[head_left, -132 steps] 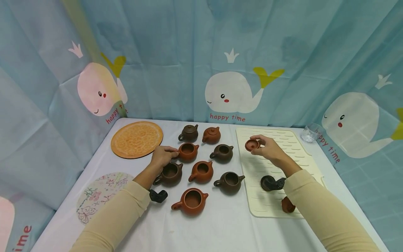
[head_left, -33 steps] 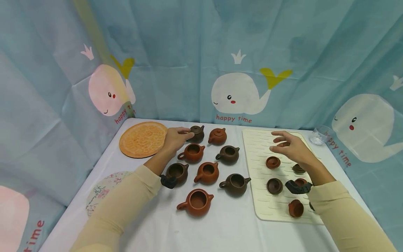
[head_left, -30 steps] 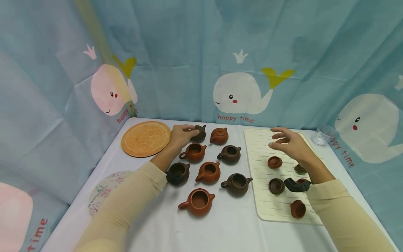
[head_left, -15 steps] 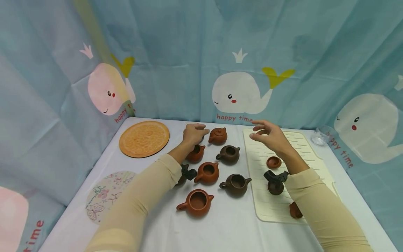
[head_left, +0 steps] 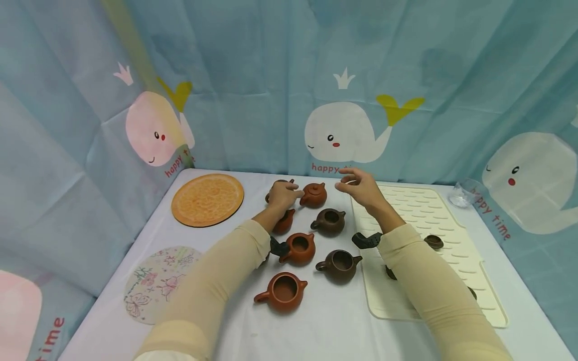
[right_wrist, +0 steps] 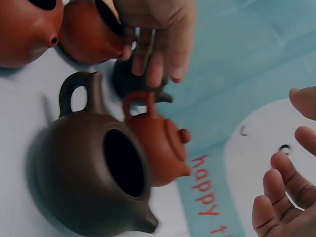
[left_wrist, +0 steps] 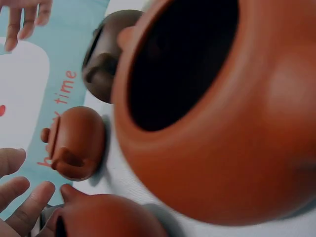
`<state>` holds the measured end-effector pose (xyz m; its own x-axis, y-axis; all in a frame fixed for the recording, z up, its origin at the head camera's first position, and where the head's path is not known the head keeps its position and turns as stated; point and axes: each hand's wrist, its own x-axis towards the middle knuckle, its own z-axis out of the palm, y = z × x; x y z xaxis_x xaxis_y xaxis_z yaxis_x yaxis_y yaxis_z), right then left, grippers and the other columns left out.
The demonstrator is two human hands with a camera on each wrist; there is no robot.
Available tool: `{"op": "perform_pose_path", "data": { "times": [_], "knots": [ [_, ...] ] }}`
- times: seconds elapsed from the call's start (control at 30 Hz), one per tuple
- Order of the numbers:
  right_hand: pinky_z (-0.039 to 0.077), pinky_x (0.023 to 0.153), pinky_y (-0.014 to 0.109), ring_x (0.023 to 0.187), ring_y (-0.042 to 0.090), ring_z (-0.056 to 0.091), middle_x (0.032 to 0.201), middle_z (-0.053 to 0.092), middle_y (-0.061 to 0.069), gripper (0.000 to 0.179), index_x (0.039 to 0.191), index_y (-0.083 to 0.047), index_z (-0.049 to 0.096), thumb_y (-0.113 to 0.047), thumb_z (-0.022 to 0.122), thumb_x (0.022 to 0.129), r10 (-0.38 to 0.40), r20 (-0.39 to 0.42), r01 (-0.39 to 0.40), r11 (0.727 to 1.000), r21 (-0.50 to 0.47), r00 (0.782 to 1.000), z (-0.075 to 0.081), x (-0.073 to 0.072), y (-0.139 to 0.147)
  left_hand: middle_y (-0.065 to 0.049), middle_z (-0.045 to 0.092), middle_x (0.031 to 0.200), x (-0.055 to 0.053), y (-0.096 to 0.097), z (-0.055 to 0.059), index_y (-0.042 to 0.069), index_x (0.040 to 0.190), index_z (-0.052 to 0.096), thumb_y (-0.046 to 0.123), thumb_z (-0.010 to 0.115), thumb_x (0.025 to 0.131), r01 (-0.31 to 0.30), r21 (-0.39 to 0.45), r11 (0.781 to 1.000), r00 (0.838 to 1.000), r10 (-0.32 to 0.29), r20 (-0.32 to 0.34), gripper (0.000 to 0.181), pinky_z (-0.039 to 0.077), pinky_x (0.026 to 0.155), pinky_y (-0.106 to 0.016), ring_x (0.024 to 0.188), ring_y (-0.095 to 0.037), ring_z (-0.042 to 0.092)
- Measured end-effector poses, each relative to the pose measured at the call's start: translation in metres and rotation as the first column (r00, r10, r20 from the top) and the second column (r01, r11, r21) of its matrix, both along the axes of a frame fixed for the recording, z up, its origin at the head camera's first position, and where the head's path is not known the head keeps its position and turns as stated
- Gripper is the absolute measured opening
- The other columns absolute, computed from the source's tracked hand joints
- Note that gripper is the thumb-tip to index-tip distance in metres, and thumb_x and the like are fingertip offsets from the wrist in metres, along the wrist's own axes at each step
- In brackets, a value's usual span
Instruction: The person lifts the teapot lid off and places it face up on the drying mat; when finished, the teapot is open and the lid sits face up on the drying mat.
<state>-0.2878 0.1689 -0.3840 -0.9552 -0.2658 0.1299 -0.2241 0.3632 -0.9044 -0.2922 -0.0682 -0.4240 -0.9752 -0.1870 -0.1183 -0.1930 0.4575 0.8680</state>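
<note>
My left hand [head_left: 284, 194] hovers just left of a lidded red clay teapot [head_left: 314, 195], fingertips near its handle. In the left wrist view the relaxed fingers [left_wrist: 27, 202] show a gap to this teapot. Partly behind the hand stands a dark lidded teapot [right_wrist: 127, 81]. To the right of the red pot, my right hand [head_left: 361, 189] hangs in the air over the mat's left edge, fingers loosely spread and holding nothing. Closest below it is a dark lidless teapot [head_left: 329, 221].
Several lidless teapots stand in front, among them a red one [head_left: 284, 292] and a dark one [head_left: 340, 266]. On the cream mat [head_left: 451, 281] lie lids, one dark [head_left: 434, 241]; my right arm covers others. An orange round mat [head_left: 207, 199], floral mat [head_left: 149, 291] and glass [head_left: 460, 194] surround them.
My right hand set a red lid down on the mat, let go, then moved left. My left hand went from the open red teapot's handle past the dark lidded teapot to the lidded red one.
</note>
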Motion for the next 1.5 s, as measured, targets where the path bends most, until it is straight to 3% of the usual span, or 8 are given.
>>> {"op": "perform_pose_path", "data": {
  "times": [0.23,0.4,0.6,0.8,0.93,1.23,1.5],
  "knots": [
    [0.044,0.086,0.047,0.102,0.032,0.055,0.109,0.06,0.017,0.047,0.132,-0.01,0.057,-0.021,0.072,0.089,-0.031,0.028,0.031,0.999,0.023,0.999,-0.023,-0.02,-0.015,-0.01,0.064,0.113,-0.005,0.006,-0.007,0.01,0.11,0.074,0.022,0.077,0.084,0.042,-0.081,0.996,0.998,-0.045,-0.038,0.028,0.043,0.091,-0.044,0.117,-0.034,0.047],
    [0.044,0.084,0.047,0.1,0.031,0.055,0.106,0.059,0.016,0.042,0.129,-0.011,0.059,-0.019,0.071,0.089,-0.059,0.063,0.057,0.998,0.031,0.996,-0.033,-0.029,-0.031,-0.006,0.068,0.104,-0.007,0.009,-0.005,0.012,0.102,0.077,0.024,0.078,0.083,0.027,-0.146,0.989,1.0,-0.028,-0.009,0.022,0.046,0.085,-0.04,0.108,-0.031,0.053],
    [0.047,0.083,0.043,0.099,0.03,0.057,0.108,0.06,0.016,0.038,0.126,-0.009,0.06,-0.017,0.07,0.09,-0.072,0.105,0.063,0.994,0.085,0.992,-0.043,-0.035,-0.051,0.0,0.071,0.09,-0.009,0.009,-0.007,0.014,0.096,0.079,0.026,0.077,0.083,0.048,-0.24,0.97,0.999,-0.043,0.028,0.018,0.049,0.067,-0.032,0.085,-0.022,0.061],
    [0.046,0.079,0.04,0.094,0.029,0.056,0.106,0.059,0.016,0.04,0.126,-0.009,0.06,-0.017,0.071,0.089,-0.107,0.121,0.095,0.99,0.105,0.987,-0.046,-0.038,-0.064,0.0,0.071,0.085,-0.01,0.009,-0.007,0.013,0.093,0.079,0.023,0.077,0.084,0.064,-0.254,0.965,0.998,-0.056,0.037,0.014,0.048,0.058,-0.029,0.068,-0.016,0.062],
    [0.046,0.076,0.038,0.09,0.029,0.056,0.106,0.059,0.016,0.042,0.128,-0.009,0.058,-0.018,0.071,0.089,-0.122,0.146,0.105,0.987,0.118,0.982,-0.049,-0.041,-0.067,0.001,0.071,0.083,-0.011,0.01,-0.007,0.013,0.09,0.079,0.022,0.076,0.084,0.07,-0.255,0.964,0.997,-0.061,0.045,0.011,0.048,0.058,-0.029,0.071,-0.016,0.061],
    [0.048,0.084,0.041,0.102,0.031,0.058,0.113,0.063,0.018,0.04,0.124,-0.001,0.061,-0.019,0.071,0.089,-0.14,0.052,0.125,0.967,0.222,0.989,-0.056,-0.047,-0.068,0.001,0.072,0.087,-0.012,0.014,-0.006,0.015,0.088,0.08,0.024,0.076,0.085,0.054,-0.311,0.949,0.998,-0.04,0.052,0.011,0.048,0.071,-0.032,0.084,-0.019,0.063],
    [0.049,0.083,0.042,0.102,0.032,0.059,0.11,0.065,0.018,0.032,0.114,0.0,0.067,-0.02,0.07,0.089,-0.174,-0.01,0.168,0.932,0.321,0.985,-0.056,-0.047,-0.075,0.001,0.071,0.086,-0.011,0.014,-0.005,0.014,0.088,0.08,0.024,0.075,0.086,0.064,-0.32,0.945,0.997,-0.046,0.062,0.011,0.049,0.068,-0.032,0.08,-0.018,0.062]
  ]
}}
